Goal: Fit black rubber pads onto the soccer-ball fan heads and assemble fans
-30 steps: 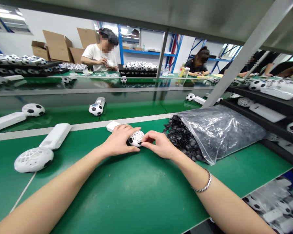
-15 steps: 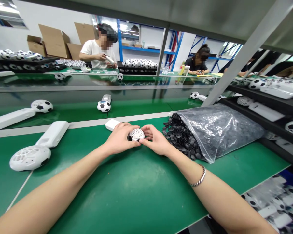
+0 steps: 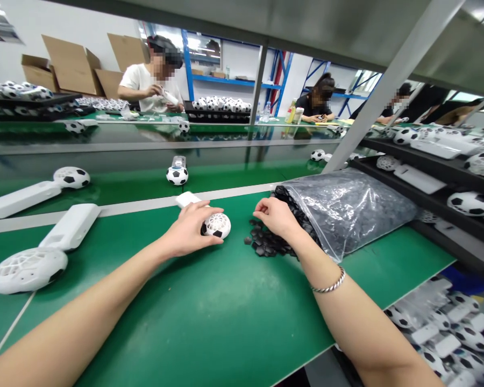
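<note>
My left hand is closed around the round head of a soccer-ball handheld fan. The fan's white grille faces up, and its pale handle pokes out behind my fingers. To the right, my right hand hovers over the small black pieces, thumb and fingertips pinched together. Whatever is between those fingertips, if anything, is too small to make out. The black pieces spill from the mouth of a clear plastic bag lying on its side.
Another soccer-ball fan lies at the left on the green table. More fans rest on the conveyor beyond. Black trays of fans are stacked at the right, below a slanting metal post. Two co-workers sit across.
My right hand has left the fan and moved right to the black pieces, some of which now lie further left. My left hand still holds the fan, shifted slightly left in view.
</note>
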Demonstrator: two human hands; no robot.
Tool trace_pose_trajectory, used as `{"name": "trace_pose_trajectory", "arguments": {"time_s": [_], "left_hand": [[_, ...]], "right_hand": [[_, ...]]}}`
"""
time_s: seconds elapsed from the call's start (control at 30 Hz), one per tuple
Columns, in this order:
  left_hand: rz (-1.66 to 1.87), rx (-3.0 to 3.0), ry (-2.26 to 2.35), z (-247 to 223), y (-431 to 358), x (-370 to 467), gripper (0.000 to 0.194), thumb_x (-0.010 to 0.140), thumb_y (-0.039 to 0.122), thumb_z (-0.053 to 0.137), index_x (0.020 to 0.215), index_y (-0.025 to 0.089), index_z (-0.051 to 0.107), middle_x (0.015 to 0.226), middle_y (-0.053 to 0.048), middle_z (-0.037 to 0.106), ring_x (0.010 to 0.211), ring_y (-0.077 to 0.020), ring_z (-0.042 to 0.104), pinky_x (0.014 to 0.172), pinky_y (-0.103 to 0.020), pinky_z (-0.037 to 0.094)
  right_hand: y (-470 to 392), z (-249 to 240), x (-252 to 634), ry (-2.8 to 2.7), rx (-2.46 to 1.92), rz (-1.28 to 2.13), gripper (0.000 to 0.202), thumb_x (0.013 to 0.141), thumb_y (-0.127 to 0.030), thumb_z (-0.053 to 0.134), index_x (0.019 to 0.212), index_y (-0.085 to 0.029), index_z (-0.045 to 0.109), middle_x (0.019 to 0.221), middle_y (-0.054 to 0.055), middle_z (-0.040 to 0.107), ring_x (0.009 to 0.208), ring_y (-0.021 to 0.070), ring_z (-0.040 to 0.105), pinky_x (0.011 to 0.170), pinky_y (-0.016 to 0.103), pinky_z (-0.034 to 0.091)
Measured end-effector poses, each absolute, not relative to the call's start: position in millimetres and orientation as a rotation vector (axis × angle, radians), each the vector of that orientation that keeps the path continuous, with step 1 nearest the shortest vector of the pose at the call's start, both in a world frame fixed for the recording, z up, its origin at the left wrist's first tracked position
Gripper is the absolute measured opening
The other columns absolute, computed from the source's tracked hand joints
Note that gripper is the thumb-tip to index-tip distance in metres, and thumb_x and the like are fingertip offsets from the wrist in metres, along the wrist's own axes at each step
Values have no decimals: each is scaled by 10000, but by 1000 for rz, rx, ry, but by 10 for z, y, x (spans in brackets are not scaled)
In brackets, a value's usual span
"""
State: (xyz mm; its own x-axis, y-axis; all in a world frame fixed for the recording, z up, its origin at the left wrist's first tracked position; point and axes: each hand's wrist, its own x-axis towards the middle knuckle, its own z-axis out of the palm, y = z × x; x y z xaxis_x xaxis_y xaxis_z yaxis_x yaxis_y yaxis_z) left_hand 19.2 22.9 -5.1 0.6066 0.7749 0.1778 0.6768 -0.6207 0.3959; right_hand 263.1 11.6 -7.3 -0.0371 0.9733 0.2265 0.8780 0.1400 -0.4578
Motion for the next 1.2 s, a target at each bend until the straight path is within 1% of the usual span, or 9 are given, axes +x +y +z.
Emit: {"name": "trace_pose_trajectory", "arguments": {"time_s": [0.1,0.17,0.33,0.43,0.67,0.73,0.9,1.03,1.2], "left_hand": [[400,2468,985,-36,200,207,622,721,398,612,1284,273,377,1371,-37,362,1332,-272,118,1053,-466,205],[445,2388,979,-41,157,247,629,709,403,625,1270,253,383,1379,-39,352,1341,-262,81,1065,-452,198],[583,2296,997,-59,79,321,422,729,274,576,1134,234,464,1297,-49,451,1338,-228,132,1061,-427,234],[532,2319,875,-56,78,313,441,704,199,561,1130,241,458,1300,-36,450,1336,-215,145,1067,-416,230],[590,2369,860,-91,92,318,461,702,240,582,1143,218,450,1357,-65,365,1329,-232,166,1078,-443,204],[582,2374,853,-96,98,309,459,706,222,567,1148,222,446,1359,-60,360,1330,-231,163,1078,-444,205],[600,2375,832,-110,135,279,495,696,206,565,1172,214,431,1349,-62,367,1325,-240,173,1077,-444,211],[615,2379,807,-132,156,275,514,695,200,573,1186,214,422,1343,-55,372,1327,-235,165,1082,-432,210],[621,2348,785,-142,165,283,518,712,218,596,1199,204,421,1359,-60,355,1332,-215,149,1092,-408,192]], "right_hand": [[95,-92,2643,-2010,-1792,321,58,674,-242,673,695,-202,636,729,33,634,660,161,580,594,261,425],[80,-110,2589,-2055,-1793,346,83,658,-240,692,721,-209,650,745,36,651,693,176,593,613,266,426],[63,-128,2487,-2112,-1797,364,34,706,-190,643,736,-204,648,766,45,648,715,174,587,646,275,415],[74,-152,2512,-2112,-1793,360,51,704,-181,640,750,-201,630,802,40,625,716,154,566,646,262,406],[78,-138,2518,-2115,-1683,449,66,724,-149,616,779,-177,592,691,3,605,630,119,541,597,232,402],[46,-98,2468,-2122,-1575,487,18,762,-183,585,778,-178,589,718,1,610,659,114,548,620,226,414],[-51,-10,2345,-2056,-1155,653,93,799,-186,530,868,-191,592,836,9,617,742,117,558,679,239,444],[-108,56,2298,-2140,-1016,587,156,812,-136,511,881,-212,629,848,19,601,839,134,556,787,277,439],[-187,102,2237,-2299,-922,520,157,833,-144,498,889,-211,628,864,27,597,889,144,544,813,279,432]]}}
